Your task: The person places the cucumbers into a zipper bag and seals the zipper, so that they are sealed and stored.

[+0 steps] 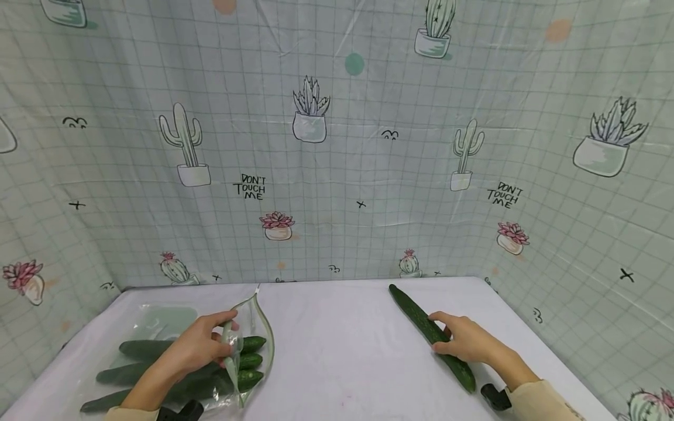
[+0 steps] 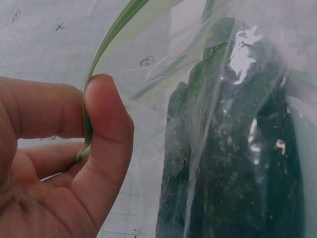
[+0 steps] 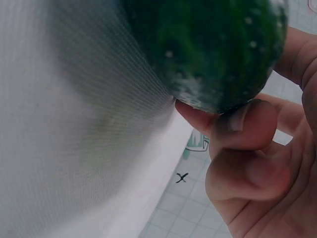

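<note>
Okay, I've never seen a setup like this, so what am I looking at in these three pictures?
There's no machine here, just a person working bare-handed. The wide picture comes from a camera on the head, looking forward and down. The two close-ups come from cameras on the left and right wrists. On the white table, at left, lies a clear bag with three cucumbers visible inside; the left hand pinches its green edge. At right, the right hand grips a loose cucumber. A printed sheet hangs behind.

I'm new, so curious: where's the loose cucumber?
In the head view, the loose cucumber is at the right side of the white table, gripped by the right hand.
</note>
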Available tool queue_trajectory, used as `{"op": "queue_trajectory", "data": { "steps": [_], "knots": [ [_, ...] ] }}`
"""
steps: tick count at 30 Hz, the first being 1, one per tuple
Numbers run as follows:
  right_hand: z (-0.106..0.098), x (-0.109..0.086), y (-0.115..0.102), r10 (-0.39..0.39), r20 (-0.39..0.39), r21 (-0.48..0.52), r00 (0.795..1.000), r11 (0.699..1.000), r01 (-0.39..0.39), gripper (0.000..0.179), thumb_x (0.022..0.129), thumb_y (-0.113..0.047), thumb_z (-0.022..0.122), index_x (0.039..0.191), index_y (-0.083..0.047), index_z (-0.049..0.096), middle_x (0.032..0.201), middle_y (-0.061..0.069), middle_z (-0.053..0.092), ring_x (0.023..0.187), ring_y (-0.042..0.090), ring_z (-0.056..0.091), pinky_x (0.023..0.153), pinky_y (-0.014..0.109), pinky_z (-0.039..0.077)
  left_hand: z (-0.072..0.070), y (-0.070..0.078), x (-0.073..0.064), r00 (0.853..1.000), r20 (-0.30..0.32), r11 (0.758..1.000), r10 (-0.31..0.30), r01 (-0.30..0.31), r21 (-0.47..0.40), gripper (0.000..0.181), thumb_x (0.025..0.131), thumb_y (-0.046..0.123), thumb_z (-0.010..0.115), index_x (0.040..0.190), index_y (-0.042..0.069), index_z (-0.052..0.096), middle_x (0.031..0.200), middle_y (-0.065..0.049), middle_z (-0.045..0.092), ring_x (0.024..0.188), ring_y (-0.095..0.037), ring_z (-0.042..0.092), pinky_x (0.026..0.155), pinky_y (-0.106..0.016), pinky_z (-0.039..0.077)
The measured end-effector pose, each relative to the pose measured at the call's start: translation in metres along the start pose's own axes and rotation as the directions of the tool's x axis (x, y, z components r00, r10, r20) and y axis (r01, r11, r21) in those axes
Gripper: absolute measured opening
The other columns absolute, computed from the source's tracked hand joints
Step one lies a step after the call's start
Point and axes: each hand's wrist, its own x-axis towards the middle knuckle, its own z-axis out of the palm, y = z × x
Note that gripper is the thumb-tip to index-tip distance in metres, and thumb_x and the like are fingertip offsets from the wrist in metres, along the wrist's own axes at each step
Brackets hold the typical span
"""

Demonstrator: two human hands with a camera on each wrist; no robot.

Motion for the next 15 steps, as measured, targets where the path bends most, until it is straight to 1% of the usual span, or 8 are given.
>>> {"op": "queue_trajectory", "data": {
  "steps": [4,9,12,15],
  "knots": [
    [0.0008,0.0009,0.0012,-0.001,-0.019,-0.021,1.000,1.000,0.000,0.061,0.083,-0.028,0.074,0.135,-0.008,0.051,0.091,0.003,0.062,0.072,0.014,0.056,0.060,0.036,0.045,0.0000,0.0001,0.0004,1.000,0.000,1.000,-0.011,0.011,-0.005,0.073,0.078,-0.015,0.063,0.143,-0.014,0.028,0.119,-0.021,0.050,0.065,-0.027,0.053,0.058,-0.042,0.054],
    [0.0031,0.0012,0.0000,0.003,-0.055,-0.063,0.998,0.998,-0.007,0.058,0.081,-0.027,0.075,0.132,-0.011,0.053,0.090,0.001,0.063,0.070,0.013,0.054,0.060,0.036,0.045,-0.0001,0.0001,-0.0007,1.000,0.015,1.000,0.010,-0.010,-0.012,0.073,0.078,-0.015,0.062,0.143,-0.015,0.028,0.120,-0.023,0.049,0.066,-0.026,0.053,0.058,-0.042,0.054],
    [0.0056,0.0022,-0.0020,-0.006,-0.079,-0.101,0.997,0.995,-0.002,0.056,0.081,-0.026,0.074,0.131,-0.014,0.055,0.092,-0.001,0.063,0.065,0.010,0.051,0.059,0.033,0.043,0.0012,0.0014,-0.0007,0.999,0.024,1.000,0.024,-0.023,-0.016,0.074,0.079,-0.013,0.062,0.144,-0.014,0.027,0.122,-0.025,0.048,0.065,-0.025,0.053,0.058,-0.042,0.054],
    [0.0075,0.0042,-0.0046,-0.040,-0.101,-0.139,0.994,0.990,0.026,0.053,0.082,-0.026,0.072,0.132,-0.017,0.055,0.094,-0.002,0.063,0.058,0.007,0.046,0.055,0.030,0.039,0.0030,0.0038,0.0007,0.999,0.029,0.999,0.028,-0.027,-0.021,0.074,0.079,-0.012,0.063,0.144,-0.012,0.027,0.123,-0.024,0.047,0.064,-0.024,0.052,0.058,-0.042,0.054]
  ]
}}
